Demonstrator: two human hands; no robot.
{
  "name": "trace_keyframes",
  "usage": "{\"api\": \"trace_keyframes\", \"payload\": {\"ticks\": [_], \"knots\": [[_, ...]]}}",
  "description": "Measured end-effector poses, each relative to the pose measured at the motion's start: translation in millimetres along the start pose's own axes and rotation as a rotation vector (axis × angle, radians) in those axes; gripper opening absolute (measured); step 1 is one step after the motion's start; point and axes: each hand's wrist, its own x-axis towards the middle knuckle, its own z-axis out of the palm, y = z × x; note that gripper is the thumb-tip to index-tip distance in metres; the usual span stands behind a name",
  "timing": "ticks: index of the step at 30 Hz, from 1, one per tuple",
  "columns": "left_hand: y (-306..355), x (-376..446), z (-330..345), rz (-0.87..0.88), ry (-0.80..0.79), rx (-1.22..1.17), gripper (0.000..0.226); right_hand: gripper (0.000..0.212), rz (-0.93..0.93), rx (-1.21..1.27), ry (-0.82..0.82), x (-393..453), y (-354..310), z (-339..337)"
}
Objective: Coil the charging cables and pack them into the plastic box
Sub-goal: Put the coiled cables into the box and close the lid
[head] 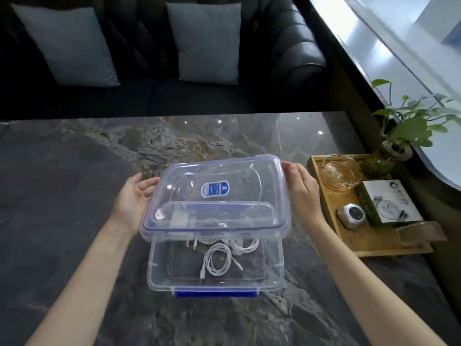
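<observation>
Lid looks light, stiff, slick: left hand and right hand grip its short edges, above box holding coiled cables.

A black sofa has two gray pillows. A wooden tray holds a plant and a glass bowl.

Black sofa, grey cushions, marble table.
</observation>
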Motion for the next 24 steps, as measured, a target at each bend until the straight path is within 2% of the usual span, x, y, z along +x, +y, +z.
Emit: {"api": "trace_keyframes", "payload": {"ticks": [3, 6, 10, 16, 24], "knots": [[-23, -19, -3, 0.155, 0.039, 0.197, 0.018, 0.031, 0.071, 0.116, -0.058, -14, 1, -2], [-41, -32, -10, 0.239, 0.12, 0.398, 0.04, 0.031, 0.137, 0.142, -0.11, -32, 11, -3], [-57, -44, -19, 0.299, 0.141, 0.534, 0.042, 0.03, 0.153, 0.12, -0.14, -62, 31, -2], [-71, -55, -22, 0.355, 0.136, 0.614, 0.043, 0.032, 0.145, -0.08, -0.155, -88, 50, 1], [-77, -59, -27, 0.307, 0.151, 0.515, 0.043, 0.036, 0.171, -0.026, -0.206, -94, 53, -4]]}}
